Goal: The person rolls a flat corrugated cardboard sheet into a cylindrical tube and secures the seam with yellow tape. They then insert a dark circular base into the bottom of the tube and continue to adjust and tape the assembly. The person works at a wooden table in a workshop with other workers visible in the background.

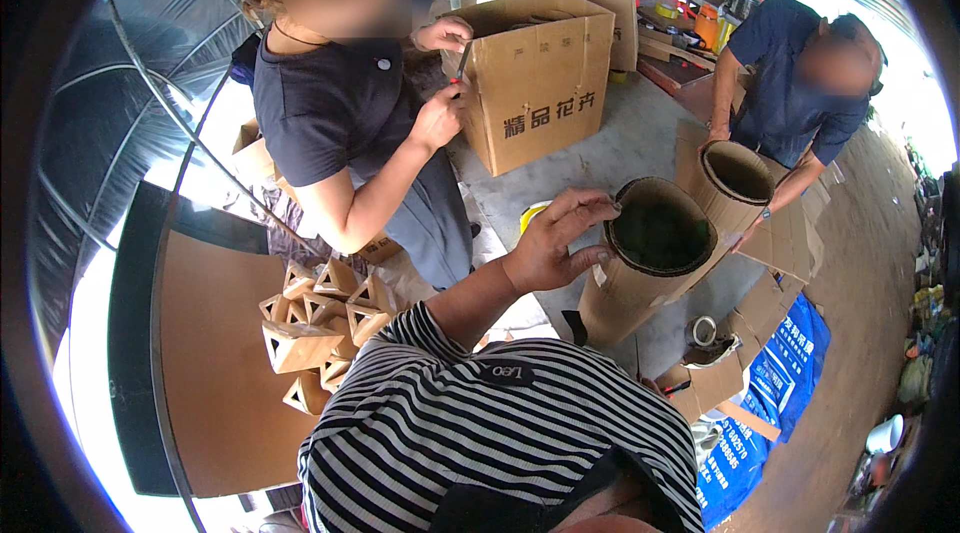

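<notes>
One hand of the wearer shows, the left hand [553, 245], reaching out from a black-and-white striped sleeve [470, 403]; its fingers are pinched on the near rim of a brown corrugated-cardboard tube wrapped round something dark green [650, 268]. The right hand is out of sight. That tube stands on the grey table [620, 148] just ahead of the hand, long axis tilted, mouth facing up and towards the camera. Two such tubes are visible: a second cardboard tube [735, 183] stands just beyond, held by a person in a dark blue shirt [790, 98]. Another person in a navy top [330, 108] holds one large open cardboard box [535, 83]. To the left lies a heap of small triangular cardboard pieces [320, 323]; their number cannot be told. One tape roll [704, 331] lies near the tube's foot
</notes>
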`<state>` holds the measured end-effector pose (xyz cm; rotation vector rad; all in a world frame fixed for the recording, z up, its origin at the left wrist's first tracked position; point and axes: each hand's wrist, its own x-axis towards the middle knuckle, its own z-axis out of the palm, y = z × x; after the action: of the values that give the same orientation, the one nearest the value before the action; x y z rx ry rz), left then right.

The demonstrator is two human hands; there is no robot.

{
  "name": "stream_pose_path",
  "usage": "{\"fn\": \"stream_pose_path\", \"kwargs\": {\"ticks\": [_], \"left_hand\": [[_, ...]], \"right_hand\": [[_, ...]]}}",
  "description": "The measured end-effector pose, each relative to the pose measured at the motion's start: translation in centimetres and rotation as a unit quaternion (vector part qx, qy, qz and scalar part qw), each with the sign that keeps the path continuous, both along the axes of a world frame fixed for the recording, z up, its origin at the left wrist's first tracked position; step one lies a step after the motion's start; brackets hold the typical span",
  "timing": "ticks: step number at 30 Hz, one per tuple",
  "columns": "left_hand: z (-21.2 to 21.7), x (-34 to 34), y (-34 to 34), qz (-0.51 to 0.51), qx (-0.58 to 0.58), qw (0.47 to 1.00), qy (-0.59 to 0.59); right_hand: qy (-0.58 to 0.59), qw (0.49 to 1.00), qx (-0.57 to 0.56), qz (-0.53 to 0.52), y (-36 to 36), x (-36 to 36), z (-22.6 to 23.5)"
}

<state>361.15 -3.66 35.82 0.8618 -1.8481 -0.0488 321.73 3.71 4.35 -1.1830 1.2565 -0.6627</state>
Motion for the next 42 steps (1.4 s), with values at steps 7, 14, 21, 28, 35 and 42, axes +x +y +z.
{"fn": "stream_pose_path", "kwargs": {"ticks": [7, 14, 21, 28, 35, 42], "left_hand": [[-0.5, 0.1, -0.1, -0.005, 0.01, 1.0, 0.009], [-0.4, 0.0, 0.1, -0.001, 0.027, 0.999, 0.019], [-0.4, 0.0, 0.1, -0.011, 0.022, 0.999, 0.024], [-0.7, 0.3, 0.3, -0.003, 0.022, 1.0, 0.008], [-0.8, 0.2, 0.3, -0.01, 0.016, 1.0, 0.024], [-0.1, 1.0, -0.1, 0.021, -0.011, 0.999, -0.027]], "right_hand": [[-0.078, 0.997, 0.007, -0.028, 0.7, -0.3, -0.8], [-0.005, 1.0, -0.01, -0.005, 0.6, -0.1, -0.4], [0.082, 0.995, -0.035, 0.042, -0.5, 0.4, 1.1], [0.12, 0.989, -0.054, 0.065, -1.4, 0.7, 1.9], [0.152, 0.983, -0.067, 0.076, -1.6, 0.2, 2.3], [0.229, 0.964, -0.1, 0.086, 0.2, -1.2, 1.4]]}}
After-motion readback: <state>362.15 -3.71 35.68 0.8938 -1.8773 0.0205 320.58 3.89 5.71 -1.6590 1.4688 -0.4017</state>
